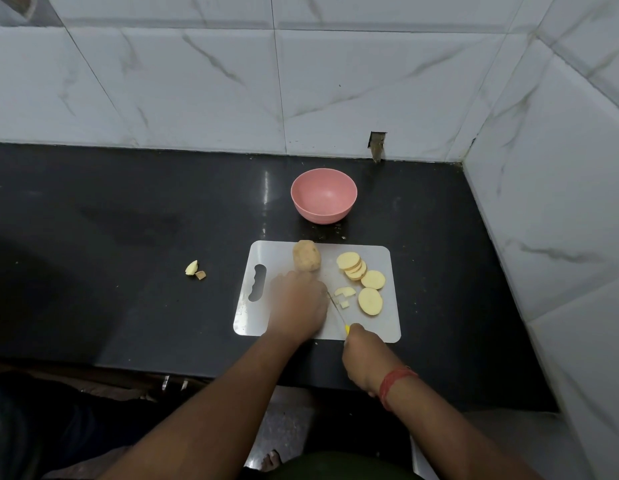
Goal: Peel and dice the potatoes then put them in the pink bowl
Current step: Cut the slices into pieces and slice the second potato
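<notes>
A white cutting board [384, 327] lies on the black counter. On its far edge sits an unpeeled potato [306, 256]. Round peeled potato slices [361, 275] lie on its right half, with a few small cut pieces [344, 295] beside the blade. My right hand [365, 358] grips a yellow-handled knife [338, 314], blade pointing away over the board. My left hand [297, 304] lies palm down on the board just left of the blade; what is under its fingers is hidden. The pink bowl [323, 195] stands empty behind the board.
Potato scraps [195, 270] lie on the counter [128, 220] left of the board. Tiled walls close the back and the right side. A red thread band is on my right wrist. The counter's front edge runs just below the board.
</notes>
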Demonstrator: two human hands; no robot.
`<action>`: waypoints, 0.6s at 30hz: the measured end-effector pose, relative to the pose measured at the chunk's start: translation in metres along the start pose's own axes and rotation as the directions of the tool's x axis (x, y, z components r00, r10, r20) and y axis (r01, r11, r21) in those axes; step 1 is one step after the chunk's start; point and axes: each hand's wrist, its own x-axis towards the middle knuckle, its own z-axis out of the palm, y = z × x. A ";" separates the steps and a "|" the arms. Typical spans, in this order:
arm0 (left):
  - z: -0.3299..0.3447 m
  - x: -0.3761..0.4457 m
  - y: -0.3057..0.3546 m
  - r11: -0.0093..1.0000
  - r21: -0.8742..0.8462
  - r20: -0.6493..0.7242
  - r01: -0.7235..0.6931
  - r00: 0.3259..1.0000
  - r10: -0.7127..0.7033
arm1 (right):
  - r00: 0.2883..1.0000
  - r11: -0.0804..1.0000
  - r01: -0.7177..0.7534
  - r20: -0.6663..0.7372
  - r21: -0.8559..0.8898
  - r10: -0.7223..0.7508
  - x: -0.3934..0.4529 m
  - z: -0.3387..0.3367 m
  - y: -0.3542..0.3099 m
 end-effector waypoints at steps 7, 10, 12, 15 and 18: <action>-0.004 0.004 0.001 1.000 -0.011 0.024 0.027 0.999 -0.026 | 1.000 1.000 0.006 -0.025 -0.001 -0.006 -0.002 0.002 0.001; -0.004 0.004 0.001 1.000 -0.017 0.025 0.027 0.999 -0.026 | 0.999 1.000 -0.004 -0.034 0.021 0.004 -0.003 -0.001 0.000; -0.003 0.005 0.001 1.000 -0.021 0.027 0.023 0.999 -0.022 | 0.999 1.000 -0.006 -0.031 0.023 0.007 -0.003 -0.002 -0.001; -0.005 0.007 0.001 0.999 -0.028 0.038 0.024 0.999 -0.023 | 1.000 1.000 -0.004 -0.021 0.025 0.005 -0.002 -0.002 -0.001; -0.006 0.008 0.001 0.999 -0.032 0.046 0.029 0.999 -0.027 | 1.000 1.000 -0.005 -0.025 0.028 0.005 -0.001 -0.003 -0.003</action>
